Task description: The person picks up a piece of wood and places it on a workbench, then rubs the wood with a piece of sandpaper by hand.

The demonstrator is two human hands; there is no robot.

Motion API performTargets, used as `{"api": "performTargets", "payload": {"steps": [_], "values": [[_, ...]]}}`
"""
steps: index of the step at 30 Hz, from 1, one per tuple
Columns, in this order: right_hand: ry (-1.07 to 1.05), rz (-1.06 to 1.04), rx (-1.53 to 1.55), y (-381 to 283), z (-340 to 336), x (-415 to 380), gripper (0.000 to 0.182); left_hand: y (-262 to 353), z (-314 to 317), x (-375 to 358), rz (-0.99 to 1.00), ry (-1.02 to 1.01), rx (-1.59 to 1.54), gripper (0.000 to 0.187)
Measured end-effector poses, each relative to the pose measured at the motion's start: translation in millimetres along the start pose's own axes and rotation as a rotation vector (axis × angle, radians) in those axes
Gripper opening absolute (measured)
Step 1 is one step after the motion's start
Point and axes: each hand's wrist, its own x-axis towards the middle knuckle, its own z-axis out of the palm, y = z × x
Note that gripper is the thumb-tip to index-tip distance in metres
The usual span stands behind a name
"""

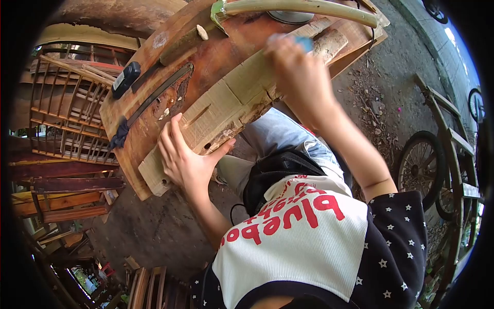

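A rough, pale wooden plank (226,98) with bark along one edge lies across the workbench. My left hand (182,159) spans its lower-left end, fingers at the far edge and thumb stretched along the near edge, holding it. Over the plank's other end, my right hand (298,72) is closed and smeared by motion. A small bluish thing (304,43) shows at its fingers, too blurred to name. Dark cracks and a slot mark the plank's top face.
The reddish-brown workbench (123,154) carries a long curved blade (159,92), a black device (126,80) and a pale wood chip (202,32). A greenish pole (303,6) lies at its far side. Wooden racks (77,103) stand left; a wheel (421,165) stands right.
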Motion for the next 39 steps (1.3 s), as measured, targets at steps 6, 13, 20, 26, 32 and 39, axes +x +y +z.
{"api": "performTargets", "payload": {"steps": [6, 13, 20, 26, 32, 39], "values": [[-0.059, 0.004, 0.275, -2.2, -12.3, -27.0, 0.030, -2.0, 0.9, -0.5, 0.006, -0.004, 0.002, 0.105], [0.223, 0.019, 0.372, -9.2, -1.6, -32.5, 0.011, -2.8, 1.8, -0.3, 0.018, 0.020, -0.017, 0.104], [0.240, -0.125, 0.498, -2.1, -11.0, -35.6, 0.009, -3.0, 0.3, 0.6, 0.012, 0.013, -0.031, 0.102], [0.212, -0.097, 0.518, -9.3, -9.4, -24.8, 0.014, -1.6, 0.0, 0.6, 0.000, 0.013, -0.039, 0.101], [0.132, -0.374, 0.767, -95.5, -18.5, -46.1, 0.030, -3.6, 2.9, -2.6, -0.025, 0.045, -0.076, 0.088], [0.103, -0.057, 0.419, -5.9, -8.8, -9.5, 0.024, -1.1, -0.7, -2.6, -0.050, 0.023, -0.053, 0.101]]}}
